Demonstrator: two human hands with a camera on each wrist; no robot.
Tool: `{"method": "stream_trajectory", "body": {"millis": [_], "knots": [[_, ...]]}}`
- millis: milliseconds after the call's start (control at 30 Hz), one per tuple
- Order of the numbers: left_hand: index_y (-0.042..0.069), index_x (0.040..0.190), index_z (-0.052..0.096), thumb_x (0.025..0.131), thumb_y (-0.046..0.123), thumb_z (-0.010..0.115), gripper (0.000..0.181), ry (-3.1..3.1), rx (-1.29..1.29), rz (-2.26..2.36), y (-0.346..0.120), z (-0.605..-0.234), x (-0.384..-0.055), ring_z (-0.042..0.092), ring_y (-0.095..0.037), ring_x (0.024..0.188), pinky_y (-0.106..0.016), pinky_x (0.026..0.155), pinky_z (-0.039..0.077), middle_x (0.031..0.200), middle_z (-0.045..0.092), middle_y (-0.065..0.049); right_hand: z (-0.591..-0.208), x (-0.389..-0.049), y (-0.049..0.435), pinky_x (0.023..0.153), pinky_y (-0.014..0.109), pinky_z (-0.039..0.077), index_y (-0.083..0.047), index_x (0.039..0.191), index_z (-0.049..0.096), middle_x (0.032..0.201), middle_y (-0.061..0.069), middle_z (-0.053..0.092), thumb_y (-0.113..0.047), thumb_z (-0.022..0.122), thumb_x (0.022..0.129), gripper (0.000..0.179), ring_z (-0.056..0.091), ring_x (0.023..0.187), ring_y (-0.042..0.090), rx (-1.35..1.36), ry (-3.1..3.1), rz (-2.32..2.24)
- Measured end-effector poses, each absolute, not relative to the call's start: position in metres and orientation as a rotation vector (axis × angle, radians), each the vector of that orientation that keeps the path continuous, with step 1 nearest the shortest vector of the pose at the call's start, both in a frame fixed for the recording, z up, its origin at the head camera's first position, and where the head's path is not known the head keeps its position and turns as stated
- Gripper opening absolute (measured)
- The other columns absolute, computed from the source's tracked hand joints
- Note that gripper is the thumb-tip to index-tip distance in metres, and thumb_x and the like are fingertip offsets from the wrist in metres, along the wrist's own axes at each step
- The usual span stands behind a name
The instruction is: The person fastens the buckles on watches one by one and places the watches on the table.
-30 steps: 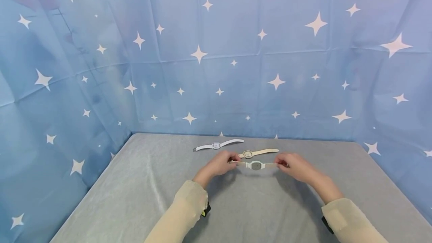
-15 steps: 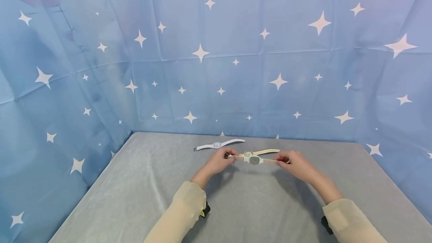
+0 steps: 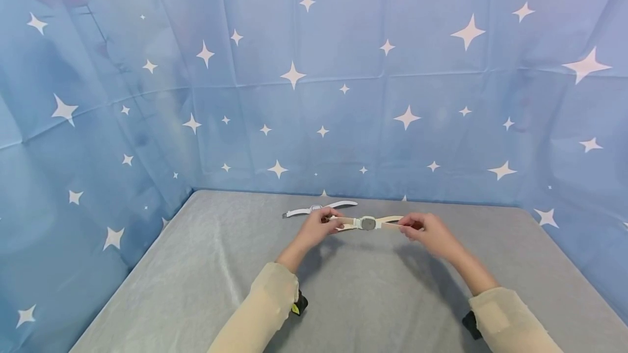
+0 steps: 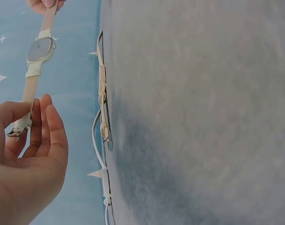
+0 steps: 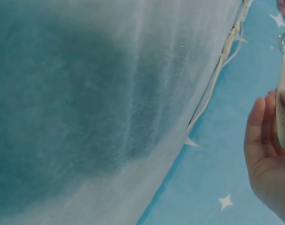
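Note:
Between my hands a wristwatch is stretched out above the table, its round grey case back turned toward the head camera. My left hand pinches the strap at the buckle end; the metal buckle shows by the fingers in the left wrist view. At the other end, my right hand pinches the strap's holed tip. Behind the held watch, a beige watch lies on the table, mostly covered from the head view. Farther back lies a white watch, its face partly hidden by my left hand.
A grey cloth covers the table. Along its back and sides hangs a blue curtain with white stars. The two lying watches are close to the table's back edge. Dark straps or devices sit under the sleeve cuffs.
Both hands have moved the held watch up in the head view and slightly left. It now overlaps the beige watch, and my left hand covers part of the white one.

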State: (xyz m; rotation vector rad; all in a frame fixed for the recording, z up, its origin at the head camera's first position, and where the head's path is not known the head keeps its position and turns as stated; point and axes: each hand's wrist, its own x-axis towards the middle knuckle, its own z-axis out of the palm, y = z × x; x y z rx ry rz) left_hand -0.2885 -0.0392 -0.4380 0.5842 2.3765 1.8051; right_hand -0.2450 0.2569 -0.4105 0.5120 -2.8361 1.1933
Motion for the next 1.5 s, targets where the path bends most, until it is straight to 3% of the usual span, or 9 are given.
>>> {"method": "stream_trajectory", "body": {"millis": [333, 733, 867, 1000, 1100, 1267, 1500], "knots": [[-0.013, 0.116, 0.063, 0.098, 0.003, 0.059, 0.025, 2.129, 0.426, 2.072, -0.034, -0.435, -0.287, 0.073, -0.028, 0.102, -0.037, 0.092, 0.058, 0.113, 0.068, -0.031, -0.409, -0.246, 0.258, 0.070, 0.029, 0.060, 0.006, 0.108, 0.069, 0.086, 0.010, 0.068, -0.011, 0.065, 0.097, 0.021, 0.066, 0.074, 0.014, 0.493, -2.695, 1.425], [-0.013, 0.120, 0.060, 0.099, 0.002, 0.057, 0.026, 1.963, 0.330, 2.200, -0.031, -0.433, -0.287, 0.073, -0.027, 0.106, -0.034, 0.093, 0.058, 0.110, 0.069, -0.019, -0.402, -0.244, 0.255, 0.084, 0.024, 0.059, 0.016, 0.126, 0.055, 0.093, -0.012, 0.069, -0.016, 0.061, 0.100, 0.042, 0.069, 0.088, -0.002, 0.211, -2.524, 1.952], [-0.012, 0.123, 0.058, 0.100, 0.002, 0.055, 0.027, 1.862, 0.268, 2.256, -0.031, -0.433, -0.288, 0.073, -0.023, 0.104, -0.041, 0.100, 0.053, 0.106, 0.068, -0.012, -0.399, -0.243, 0.254, 0.086, 0.022, 0.058, 0.007, 0.124, 0.060, 0.096, -0.012, 0.070, -0.017, 0.063, 0.099, 0.034, 0.069, 0.091, 0.000, 0.156, -2.412, 2.152], [-0.010, 0.126, 0.057, 0.101, 0.003, 0.052, 0.028, 1.785, 0.238, 2.298, -0.030, -0.433, -0.288, 0.072, -0.016, 0.102, -0.045, 0.106, 0.049, 0.115, 0.069, -0.019, -0.397, -0.242, 0.252, 0.089, 0.023, 0.057, -0.010, 0.109, 0.069, 0.098, -0.007, 0.072, -0.010, 0.063, 0.098, 0.013, 0.070, 0.092, 0.004, 0.124, -2.197, 2.425], [-0.009, 0.127, 0.056, 0.102, 0.003, 0.051, 0.028, 1.741, 0.239, 2.319, -0.031, -0.432, -0.287, 0.071, -0.013, 0.102, -0.044, 0.107, 0.049, 0.119, 0.068, -0.020, -0.396, -0.242, 0.249, 0.089, 0.023, 0.058, -0.016, 0.101, 0.072, 0.097, -0.004, 0.073, -0.005, 0.060, 0.098, 0.016, 0.071, 0.091, 0.006, 0.089, -2.042, 2.582], [-0.007, 0.126, 0.057, 0.103, 0.004, 0.051, 0.026, 1.619, 0.192, 2.380, -0.030, -0.429, -0.286, 0.072, -0.010, 0.094, -0.036, 0.102, 0.053, 0.105, 0.071, -0.007, -0.394, -0.242, 0.243, 0.089, 0.023, 0.058, -0.017, 0.095, 0.074, 0.095, -0.005, 0.072, -0.004, 0.058, 0.100, 0.021, 0.070, 0.089, 0.006, 0.003, -1.923, 2.683], [-0.011, 0.127, 0.054, 0.103, 0.004, 0.049, 0.029, 1.458, 0.140, 2.488, -0.026, -0.423, -0.283, 0.073, -0.009, 0.089, -0.026, 0.091, 0.057, 0.096, 0.074, -0.003, -0.392, -0.242, 0.235, 0.088, 0.022, 0.057, -0.019, 0.089, 0.074, 0.091, -0.006, 0.074, -0.007, 0.058, 0.100, 0.023, 0.070, 0.088, 0.006, -0.131, -1.756, 2.780]]}}
